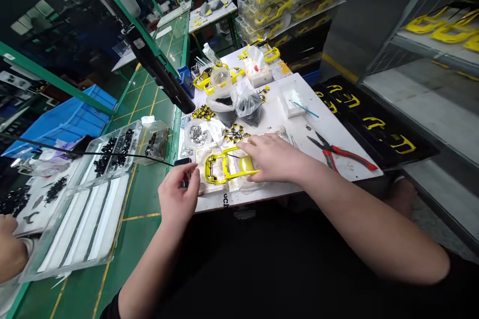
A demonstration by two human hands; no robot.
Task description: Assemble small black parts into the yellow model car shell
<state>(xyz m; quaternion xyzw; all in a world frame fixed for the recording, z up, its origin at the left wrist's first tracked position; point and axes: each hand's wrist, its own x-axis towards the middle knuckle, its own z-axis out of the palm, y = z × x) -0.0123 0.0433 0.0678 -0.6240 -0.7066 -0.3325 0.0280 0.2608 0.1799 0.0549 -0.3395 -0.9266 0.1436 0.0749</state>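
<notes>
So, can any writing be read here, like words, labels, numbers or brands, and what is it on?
"OCH" (uncertain, partly cut off): dark letters on the front edge of the white table.
Unreadable: a small white label on the black bar, too small and blurred.
No other writing can be read.

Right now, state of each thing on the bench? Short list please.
Right hand: open, fingertips on the frame
Yellow plastic frame: lying flat on clear plastic, black parts fitted
Left hand: fingers curled, grip unclear
Red-handled pliers: lying on the table, untouched
Clear tray of black parts: uncovered, partly filled
</notes>
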